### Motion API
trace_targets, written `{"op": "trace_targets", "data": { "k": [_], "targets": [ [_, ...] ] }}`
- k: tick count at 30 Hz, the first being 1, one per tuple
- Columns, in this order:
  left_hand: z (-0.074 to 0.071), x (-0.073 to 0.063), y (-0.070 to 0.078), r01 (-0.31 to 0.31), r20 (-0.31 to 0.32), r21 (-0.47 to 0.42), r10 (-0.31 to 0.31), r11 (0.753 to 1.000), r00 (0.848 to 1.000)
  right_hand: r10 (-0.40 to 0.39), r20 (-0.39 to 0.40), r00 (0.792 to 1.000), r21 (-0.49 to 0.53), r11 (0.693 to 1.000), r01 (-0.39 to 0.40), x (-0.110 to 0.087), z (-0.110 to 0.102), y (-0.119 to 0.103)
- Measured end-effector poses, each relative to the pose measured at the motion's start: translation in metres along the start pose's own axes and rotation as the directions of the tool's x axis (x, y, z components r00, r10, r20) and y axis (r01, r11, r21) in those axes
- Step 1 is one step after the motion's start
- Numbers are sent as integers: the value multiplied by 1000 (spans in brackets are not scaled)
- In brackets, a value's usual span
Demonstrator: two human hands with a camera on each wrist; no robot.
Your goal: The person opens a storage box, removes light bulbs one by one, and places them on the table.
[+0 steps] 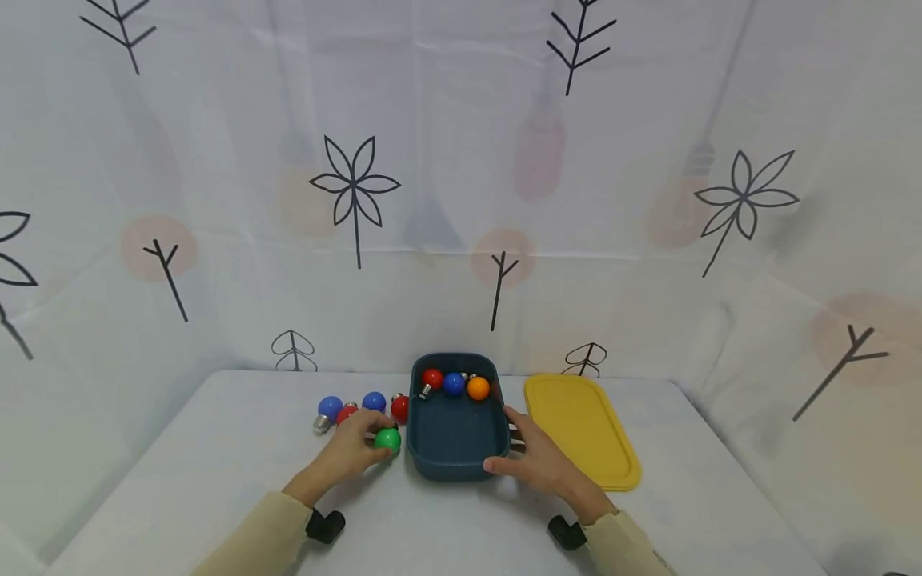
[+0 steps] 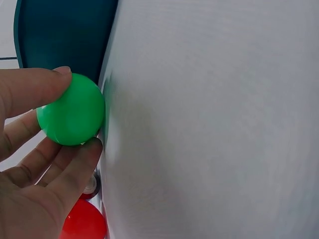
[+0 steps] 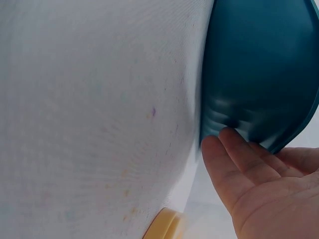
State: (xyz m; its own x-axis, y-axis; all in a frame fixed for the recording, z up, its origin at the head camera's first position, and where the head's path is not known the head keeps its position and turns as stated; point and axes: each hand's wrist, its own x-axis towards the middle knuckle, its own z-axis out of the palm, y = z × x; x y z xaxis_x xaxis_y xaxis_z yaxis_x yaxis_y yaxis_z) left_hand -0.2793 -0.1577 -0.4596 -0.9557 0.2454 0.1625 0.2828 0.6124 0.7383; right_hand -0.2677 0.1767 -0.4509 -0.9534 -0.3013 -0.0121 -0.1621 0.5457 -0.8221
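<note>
Left hand (image 1: 350,448): grip closed on the green ball (image 1: 387,439), pinched between thumb and fingertips. Ball sits just outside the bin (image 1: 461,472), by its left wall; can't tell if it clears the bench (image 1: 403,536). Right hand (image 1: 539,456): grip loose, fingers resting on the bin's right wall, thumb at the near corner, not clamped.

Risks, my read: smooth round ball and a fingertip-only pinch, so it could squirt out and roll. Left knuckles are close to the loose red bulb (image 1: 399,410) and blue bulb (image 1: 374,402); a sideways swing could knock them. A bump on the bin could skid it, since the right hand only braces one side.

View differences: head alone shows the red, blue and orange bulbs in the far end of the bin, and most of the yellow lid (image 1: 583,432); right wrist gets just a sliver of it. Left wrist shows the thumb pad on the ball better. Right wrist shows fingertips low on the outer wall, hidden from head.
</note>
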Motion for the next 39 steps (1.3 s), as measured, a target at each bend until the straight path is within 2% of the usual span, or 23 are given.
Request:
{"op": "trace_targets", "data": {
  "k": [12, 21, 26, 34, 39],
  "targets": [
    [-3, -4, -2, 15, 7, 2, -15, 1000, 1000, -8, 7, 1000, 28, 1000, 8, -1, 0, -2],
    [-12, -5, 5, 41, -38, 31, -39, 999, 999, 3, -4, 1000, 6, 1000, -3, 1, 1, 1],
    [-16, -3, 8, 47, -43, 55, -45, 997, 998, -2, -4, 1000, 20, 1000, 3, 1, 1, 2],
    [-23, 4, 18, -28, -44, 62, 31, 998, 999, 11, -11, 1000, 7, 1000, -11, 1, 1, 1],
    [-24, 10, 27, -74, -18, 49, 75, 996, 997, 11, -11, 1000, 6, 1000, -11, 1, 1, 0]
  ]
}}
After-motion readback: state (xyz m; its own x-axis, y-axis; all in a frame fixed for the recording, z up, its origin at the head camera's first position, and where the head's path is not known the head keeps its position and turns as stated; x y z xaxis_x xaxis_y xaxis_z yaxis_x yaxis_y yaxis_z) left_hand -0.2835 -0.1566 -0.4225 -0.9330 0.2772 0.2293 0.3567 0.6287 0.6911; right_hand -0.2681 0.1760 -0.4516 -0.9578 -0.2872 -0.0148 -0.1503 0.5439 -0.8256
